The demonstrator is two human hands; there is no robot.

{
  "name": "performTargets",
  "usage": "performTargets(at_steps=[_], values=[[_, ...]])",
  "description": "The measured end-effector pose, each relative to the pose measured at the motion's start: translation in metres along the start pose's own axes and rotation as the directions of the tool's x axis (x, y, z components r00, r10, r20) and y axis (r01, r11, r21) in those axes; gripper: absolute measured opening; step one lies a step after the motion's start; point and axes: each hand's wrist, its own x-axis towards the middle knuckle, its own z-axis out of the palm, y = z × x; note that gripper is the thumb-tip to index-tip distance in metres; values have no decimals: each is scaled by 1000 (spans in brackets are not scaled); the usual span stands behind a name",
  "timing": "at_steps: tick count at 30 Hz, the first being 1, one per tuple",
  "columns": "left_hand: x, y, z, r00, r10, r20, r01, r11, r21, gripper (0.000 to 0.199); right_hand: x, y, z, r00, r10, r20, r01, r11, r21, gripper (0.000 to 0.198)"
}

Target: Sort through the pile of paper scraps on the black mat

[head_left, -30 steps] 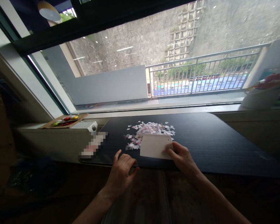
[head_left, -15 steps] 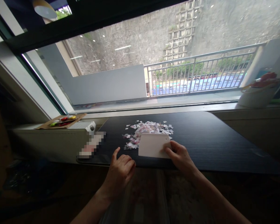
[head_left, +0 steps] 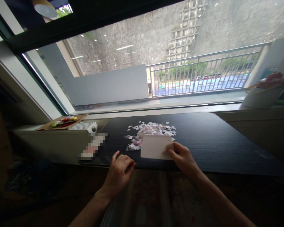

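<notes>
A flat white rectangular card [head_left: 155,147] with a small hole near one upper corner is gripped at its right edge by my right hand [head_left: 182,156], thumb on the near face. It stands tilted in front of a heap of small cut paper or film pieces [head_left: 153,127], white and pinkish, and covers part of it. Over the near table edge, left of the card, is my left hand [head_left: 120,170]. Its thumb and forefinger are pinched together while the little finger sticks out. Whether anything is between those fingertips is hidden.
The dark table [head_left: 203,138] stands against a window sill. Left of it, a radiator [head_left: 82,126] carries a brown sheet [head_left: 61,122] with colourful items. A blurred-out patch [head_left: 93,146] covers something on the table's left end. Below the near edge is a dim, translucent container [head_left: 146,201].
My left hand has moved slightly left, and its raised little finger has lowered a little. The card and my right hand are almost where they were.
</notes>
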Motion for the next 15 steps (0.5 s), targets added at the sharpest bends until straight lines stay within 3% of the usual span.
performTargets(at_steps=[15], values=[[-7, 7, -11, 996, 66, 53, -64, 997, -43, 15, 1, 1, 0, 1000, -9, 1, 9, 1000, -16, 16]])
